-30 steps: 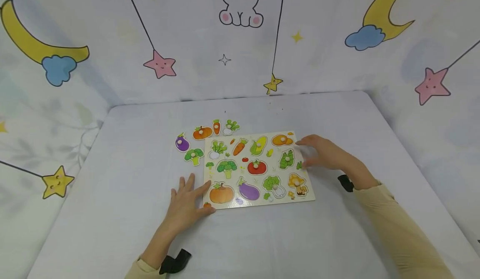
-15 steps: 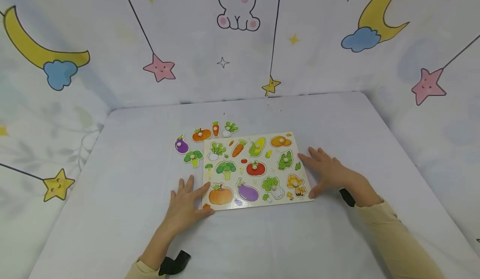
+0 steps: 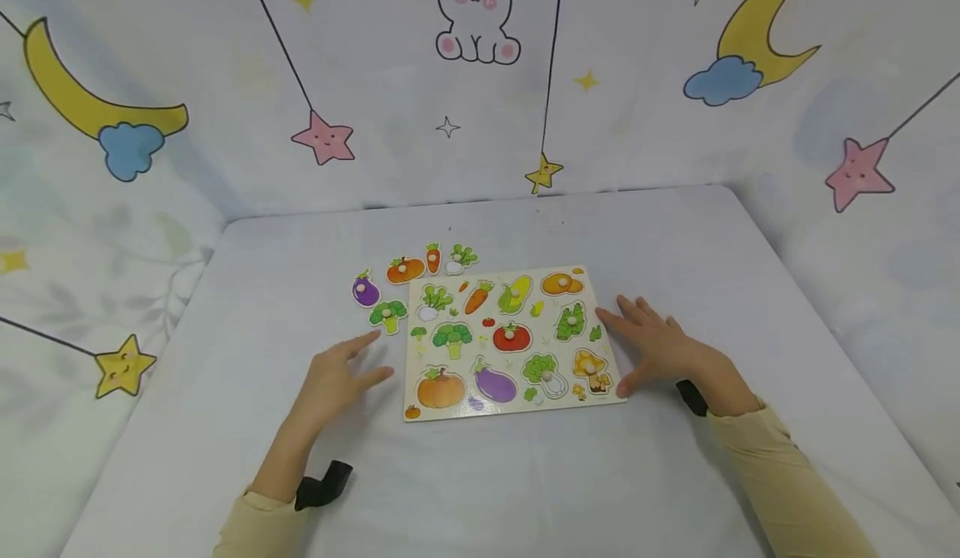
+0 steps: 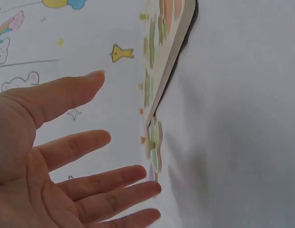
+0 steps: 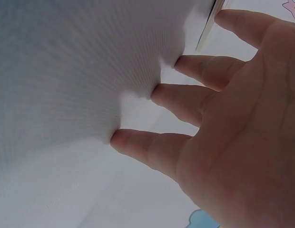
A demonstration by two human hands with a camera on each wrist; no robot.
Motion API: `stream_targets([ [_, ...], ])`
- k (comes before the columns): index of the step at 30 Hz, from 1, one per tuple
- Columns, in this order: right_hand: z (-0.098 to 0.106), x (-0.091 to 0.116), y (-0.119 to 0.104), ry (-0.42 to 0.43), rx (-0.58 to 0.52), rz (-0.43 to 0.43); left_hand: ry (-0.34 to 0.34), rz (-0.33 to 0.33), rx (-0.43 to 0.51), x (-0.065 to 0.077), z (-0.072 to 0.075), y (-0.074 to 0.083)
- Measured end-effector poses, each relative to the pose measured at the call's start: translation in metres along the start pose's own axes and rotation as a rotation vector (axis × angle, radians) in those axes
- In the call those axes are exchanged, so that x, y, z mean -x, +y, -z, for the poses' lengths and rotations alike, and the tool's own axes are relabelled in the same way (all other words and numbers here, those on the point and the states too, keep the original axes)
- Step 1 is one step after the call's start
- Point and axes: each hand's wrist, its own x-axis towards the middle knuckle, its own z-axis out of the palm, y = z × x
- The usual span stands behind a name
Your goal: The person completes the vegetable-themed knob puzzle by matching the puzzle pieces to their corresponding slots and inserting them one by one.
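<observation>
A wooden vegetable puzzle board [image 3: 465, 408] lies flat on the table. My left hand [image 3: 337, 383], fingers apart and holding nothing, is off the board's left edge, its fingertips nearest the loose broccoli piece [image 3: 387, 316]. In the left wrist view, that same hand [image 4: 57, 161] hangs with a gap to the pieces. My right hand [image 3: 660, 346] spreads along the board's right edge. Several of its fingertips [image 5: 159, 90] rest on the cloth, and one lies against the board's side [image 5: 207, 28]. Tomato [image 3: 512, 337], corn [image 3: 515, 295] and mushroom [image 3: 591, 368] pieces sit in the board.
Beyond the board's upper left corner lie loose knobbed pieces: an eggplant [image 3: 366, 291], a pumpkin [image 3: 406, 271], a carrot [image 3: 433, 258] and a radish-like vegetable [image 3: 460, 259]. A white cloth covers the table [image 3: 510, 491]. A printed fabric wall [image 3: 630, 133] stands behind it.
My left hand has left the board's lower left corner and moved left and up towards the broccoli piece. My right hand slid down along the right edge, then stayed there.
</observation>
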Motion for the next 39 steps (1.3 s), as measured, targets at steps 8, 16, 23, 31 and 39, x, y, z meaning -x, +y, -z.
stream_targets([
  [8,-0.005,0.002,0.003,0.007,-0.011,-0.008,0.163,-0.006,0.154,-0.055,0.012,-0.006],
  [16,-0.006,0.004,0.004,0.027,-0.007,0.012,0.180,0.034,0.279,-0.088,-0.001,-0.006],
  [23,-0.005,0.002,0.006,0.018,-0.002,0.021,0.190,0.085,0.211,-0.093,-0.009,-0.005],
  [31,-0.001,0.001,0.003,0.023,-0.011,0.018,0.210,0.086,0.151,-0.094,-0.013,-0.004],
  [39,0.000,0.001,-0.001,0.023,-0.020,0.020,0.230,0.062,0.121,-0.095,-0.010,-0.004],
])
